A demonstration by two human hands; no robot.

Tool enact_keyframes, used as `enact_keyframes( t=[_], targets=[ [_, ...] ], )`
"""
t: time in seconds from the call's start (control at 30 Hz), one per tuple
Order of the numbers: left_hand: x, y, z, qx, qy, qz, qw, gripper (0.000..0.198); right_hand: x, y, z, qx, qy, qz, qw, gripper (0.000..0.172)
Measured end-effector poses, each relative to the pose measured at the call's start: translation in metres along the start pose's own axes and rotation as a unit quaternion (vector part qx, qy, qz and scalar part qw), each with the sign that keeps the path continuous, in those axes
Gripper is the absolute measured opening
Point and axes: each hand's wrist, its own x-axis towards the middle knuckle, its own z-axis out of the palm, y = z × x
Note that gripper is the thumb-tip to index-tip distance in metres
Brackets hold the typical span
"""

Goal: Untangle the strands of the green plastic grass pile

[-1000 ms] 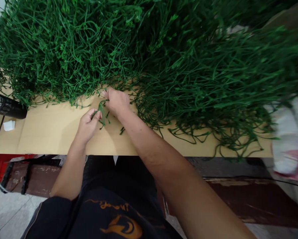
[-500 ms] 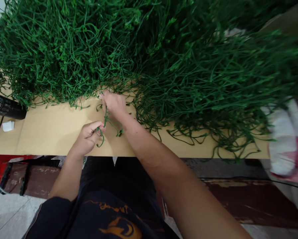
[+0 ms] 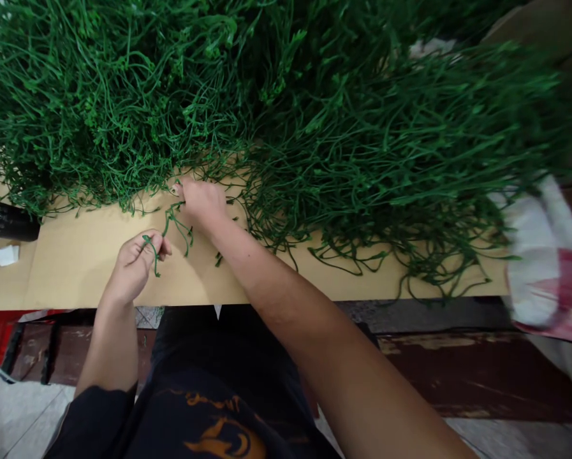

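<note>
My left hand (image 3: 138, 260) is closed in a pinch on a thin green branched stem (image 3: 168, 220), which looks like artificial greenery. One end of it curls out over the fingers, and its branches spread towards my right hand (image 3: 203, 201). That hand is closed too, its fingertips at the upper part of the stem; the exact grip is partly hidden by the fingers. Just beyond it lies the front edge of a large tangled pile of green stems (image 3: 171, 95). Both hands are over the tan board-like table surface (image 3: 85, 261).
A second mass of stems (image 3: 386, 153) spreads to the right, with loose ends reaching the table's front edge. At the left lie a black cylindrical container (image 3: 8, 218) and a white scrap (image 3: 7, 255). A white and red cloth or bag (image 3: 544, 268) hangs at the right.
Both hands have shifted left across the board, the left one further. The stem between them has moved along and now slants up to the right, its branches more spread. The view has shifted slightly.
</note>
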Motion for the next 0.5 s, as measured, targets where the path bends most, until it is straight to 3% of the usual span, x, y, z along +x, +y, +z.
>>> enact_keyframes(
  t=[0.27,0.5],
  targets=[
    [0.007,-0.018,-0.027,0.155,0.080,0.019,0.985,0.025,-0.002,-0.003,-0.001,-0.009,-0.008,0.014,1.000,0.034],
    [0.003,-0.023,-0.046,0.196,0.056,0.024,0.979,0.024,-0.005,-0.003,-0.001,-0.030,0.001,0.011,0.999,0.035]
  ],
)
